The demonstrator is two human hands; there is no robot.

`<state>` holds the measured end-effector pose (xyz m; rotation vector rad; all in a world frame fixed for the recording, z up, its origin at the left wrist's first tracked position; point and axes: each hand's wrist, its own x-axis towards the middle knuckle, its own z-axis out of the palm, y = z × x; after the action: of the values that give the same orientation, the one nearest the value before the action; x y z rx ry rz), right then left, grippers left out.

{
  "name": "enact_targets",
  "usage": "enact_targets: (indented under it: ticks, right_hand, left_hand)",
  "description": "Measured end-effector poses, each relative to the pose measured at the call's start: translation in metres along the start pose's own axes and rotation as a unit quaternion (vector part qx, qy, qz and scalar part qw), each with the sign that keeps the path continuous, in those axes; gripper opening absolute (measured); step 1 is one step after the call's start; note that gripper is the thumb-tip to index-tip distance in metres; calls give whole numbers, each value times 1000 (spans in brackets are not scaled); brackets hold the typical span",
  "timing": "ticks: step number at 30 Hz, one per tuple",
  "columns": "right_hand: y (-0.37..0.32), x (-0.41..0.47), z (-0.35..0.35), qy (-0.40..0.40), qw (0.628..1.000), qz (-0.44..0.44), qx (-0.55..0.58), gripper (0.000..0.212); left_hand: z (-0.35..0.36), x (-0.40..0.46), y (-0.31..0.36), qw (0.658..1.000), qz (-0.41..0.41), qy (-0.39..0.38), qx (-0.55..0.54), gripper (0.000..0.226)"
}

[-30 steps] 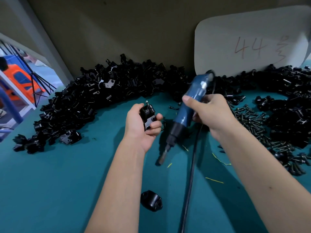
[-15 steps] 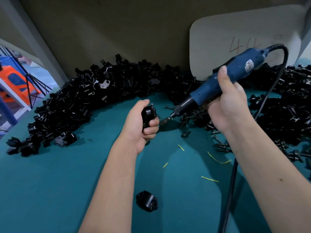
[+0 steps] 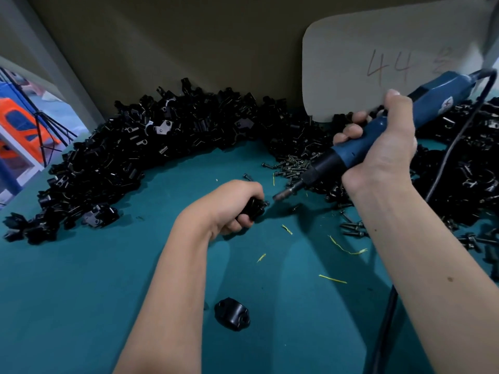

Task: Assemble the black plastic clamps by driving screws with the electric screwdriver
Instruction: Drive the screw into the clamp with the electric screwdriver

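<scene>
left hand (image 3: 229, 203) lower now, gripping clamp (image 3: 253, 207); right hand (image 3: 383, 147) round screwdriver (image 3: 378, 130), over teal mat (image 3: 81, 292)

A red handwritten "44" is showing on the pale card (image 3: 378, 63) leaning against the wall; the mark after it is staying unreadable, like the screwdriver (image 3: 445, 89) logo.

Your left hand (image 3: 229, 203) wraps the clamp (image 3: 253, 207) so only its right end shows, and the screw there is too small to read. Your right hand (image 3: 383, 147) covers the screwdriver (image 3: 351, 155) mid-body; its bit tip is blurred. The cable (image 3: 383, 327) runs off the bottom edge. The heaped parts (image 3: 162, 147) merge into one black mass.
</scene>
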<state>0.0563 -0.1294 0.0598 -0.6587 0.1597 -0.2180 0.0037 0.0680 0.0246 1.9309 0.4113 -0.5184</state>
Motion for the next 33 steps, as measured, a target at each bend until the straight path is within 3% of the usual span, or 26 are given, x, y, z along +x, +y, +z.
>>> enact_targets:
  ticks: [15, 29, 33]
  right_hand:
    - [6, -4, 3, -30, 999, 10, -11, 20]
    - [8, -11, 10, -75, 996, -32, -22, 26]
    - [9, -11, 10, -83, 996, -20, -20, 27]
  left_hand:
    - [8, -3, 7, 999, 32, -11, 35, 9]
    - [2, 3, 2, 999, -11, -38, -17, 29]
    - [0, 3, 0, 999, -2, -50, -15, 25]
